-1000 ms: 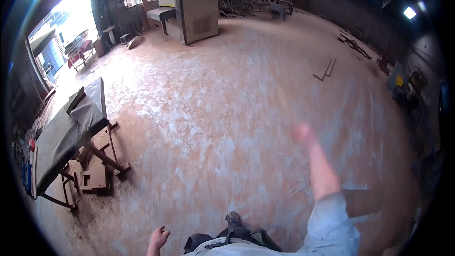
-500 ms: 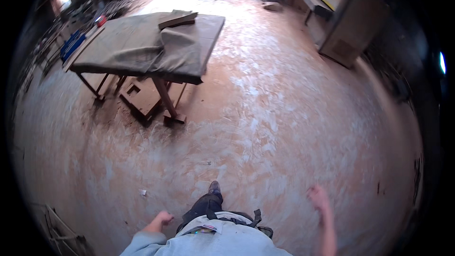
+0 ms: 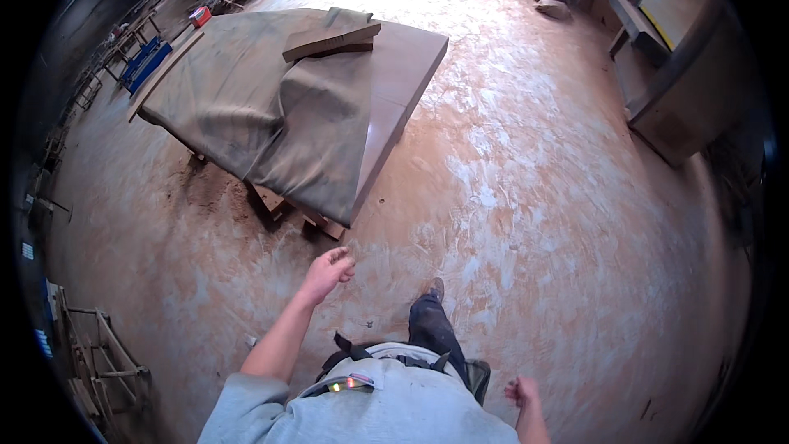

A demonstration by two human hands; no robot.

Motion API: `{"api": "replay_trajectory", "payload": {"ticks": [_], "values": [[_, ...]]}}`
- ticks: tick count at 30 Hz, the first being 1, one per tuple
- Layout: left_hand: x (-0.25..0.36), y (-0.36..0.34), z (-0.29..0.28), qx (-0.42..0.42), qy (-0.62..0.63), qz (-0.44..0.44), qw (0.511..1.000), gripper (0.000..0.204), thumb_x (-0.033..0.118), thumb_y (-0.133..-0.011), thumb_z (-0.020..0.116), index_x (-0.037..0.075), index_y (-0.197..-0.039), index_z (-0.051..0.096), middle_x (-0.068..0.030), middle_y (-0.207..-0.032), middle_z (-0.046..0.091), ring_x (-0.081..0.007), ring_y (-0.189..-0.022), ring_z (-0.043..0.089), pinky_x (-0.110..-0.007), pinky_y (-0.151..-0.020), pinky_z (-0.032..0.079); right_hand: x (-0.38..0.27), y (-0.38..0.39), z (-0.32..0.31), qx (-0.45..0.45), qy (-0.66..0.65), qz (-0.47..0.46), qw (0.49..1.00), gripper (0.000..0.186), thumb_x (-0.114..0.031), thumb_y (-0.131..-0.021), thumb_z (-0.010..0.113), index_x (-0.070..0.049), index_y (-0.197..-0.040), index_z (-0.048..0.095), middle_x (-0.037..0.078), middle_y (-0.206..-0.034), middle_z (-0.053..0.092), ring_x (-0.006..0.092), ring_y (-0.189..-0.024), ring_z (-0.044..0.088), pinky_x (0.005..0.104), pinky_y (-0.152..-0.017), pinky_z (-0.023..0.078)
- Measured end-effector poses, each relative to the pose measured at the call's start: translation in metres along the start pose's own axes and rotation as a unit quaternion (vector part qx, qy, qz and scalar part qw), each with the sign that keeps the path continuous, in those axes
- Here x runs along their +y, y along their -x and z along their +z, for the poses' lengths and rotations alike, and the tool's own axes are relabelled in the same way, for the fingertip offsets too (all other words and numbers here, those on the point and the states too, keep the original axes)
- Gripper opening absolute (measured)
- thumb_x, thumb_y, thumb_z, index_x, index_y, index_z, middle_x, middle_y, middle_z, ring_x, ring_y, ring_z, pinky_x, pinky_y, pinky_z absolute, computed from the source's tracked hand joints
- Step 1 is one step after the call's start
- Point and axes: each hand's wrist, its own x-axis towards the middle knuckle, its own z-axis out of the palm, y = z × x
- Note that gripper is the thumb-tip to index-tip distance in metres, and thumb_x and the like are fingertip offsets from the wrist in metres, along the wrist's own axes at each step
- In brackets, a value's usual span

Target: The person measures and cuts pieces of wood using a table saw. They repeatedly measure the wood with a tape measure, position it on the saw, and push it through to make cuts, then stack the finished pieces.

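Note:
My left hand (image 3: 329,271) is stretched forward over the floor, just short of the near corner of a table covered with a dusty cloth (image 3: 325,131). Its fingers are loosely bent and a little apart, with nothing in them. Low on the right, beside my hip, my right hand (image 3: 523,392) hangs with curled fingers and no object showing. A long narrow board (image 3: 333,41) lies on top of the cloth. Along the table's right side, a strip of smooth brown tabletop (image 3: 403,74) is uncovered.
A blue crate-like object (image 3: 146,64) and a red container (image 3: 200,16) are by the table's far left. Wooden frames (image 3: 103,353) stand at the lower left. A big panelled piece (image 3: 682,107) stands at the right. The floor (image 3: 534,222) is dusty, with pale smears.
The table has come nearer as I walk forward. My left hand has swung forward and up, while my right hand has dropped back toward my hip. A different foot is in front.

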Motion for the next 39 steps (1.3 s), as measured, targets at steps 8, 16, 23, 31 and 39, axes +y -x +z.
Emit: {"api": "replay_trajectory", "payload": {"ticks": [8, 16, 23, 31, 39], "values": [[0.152, -0.145, 0.022, 0.062, 0.279, 0.034, 0.958, 0.049, 0.041, -0.093, 0.065, 0.004, -0.123, 0.051, -0.0109, -0.106, 0.065, -0.019, -0.088, 0.066, -0.03, -0.072, 0.056, -0.46, -0.054, 0.099, -0.098, 0.124, -0.24, 0.958, 0.033, -0.021, -0.094, 0.054, 0.002, -0.117, 0.058, 0.013, -0.093, 0.065, 0.0169, -0.066, 0.062, 0.0315, -0.056, 0.052], [0.246, -0.339, -0.017, 0.077, 0.448, 0.065, 0.889, 0.067, 0.049, -0.089, 0.069, 0.003, -0.129, 0.042, -0.0087, -0.105, 0.062, -0.022, -0.091, 0.065, -0.033, -0.074, 0.055, -0.75, 0.04, 0.277, -0.221, 0.149, -0.337, 0.903, 0.044, -0.02, -0.097, 0.053, 0.005, -0.132, 0.05, 0.015, -0.101, 0.067, 0.0181, -0.076, 0.066, 0.0305, -0.065, 0.055], [0.313, -0.458, -0.043, 0.152, 0.448, 0.032, 0.88, 0.071, 0.056, -0.084, 0.071, 0.002, -0.122, 0.043, -0.0134, -0.117, 0.057, -0.0244, -0.098, 0.063, -0.037, -0.082, 0.054, -0.893, 0.073, 0.416, -0.33, 0.261, -0.357, 0.834, 0.043, -0.022, -0.098, 0.05, 0.008, -0.129, 0.052, 0.015, -0.101, 0.068, 0.0185, -0.081, 0.066, 0.0305, -0.07, 0.055], [0.366, -0.566, -0.065, 0.277, 0.47, -0.022, 0.838, 0.118, 0.06, -0.075, 0.078, 0.001, -0.151, 0.01, -0.0245, -0.151, 0.026, -0.0377, -0.138, 0.034, -0.049, -0.106, 0.038, -1.026, 0.063, 0.582, -0.419, 0.284, -0.41, 0.758, 0.04, -0.02, -0.099, 0.055, 0.007, -0.128, 0.053, 0.014, -0.102, 0.069, 0.0157, -0.081, 0.065, 0.0292, -0.07, 0.054], [0.363, -0.557, -0.047, 0.431, 0.54, 0.072, 0.719, 0.045, 0.036, -0.088, 0.069, 0.009, -0.122, 0.058, -0.0074, -0.109, 0.066, -0.0244, -0.1, 0.063, -0.044, -0.096, 0.048, -1.085, 0.041, 0.654, -0.417, 0.316, -0.456, 0.72, 0.042, -0.018, -0.096, 0.06, 0.005, -0.131, 0.053, 0.009, -0.102, 0.07, 0.0151, -0.082, 0.064, 0.0293, -0.074, 0.054]]}}
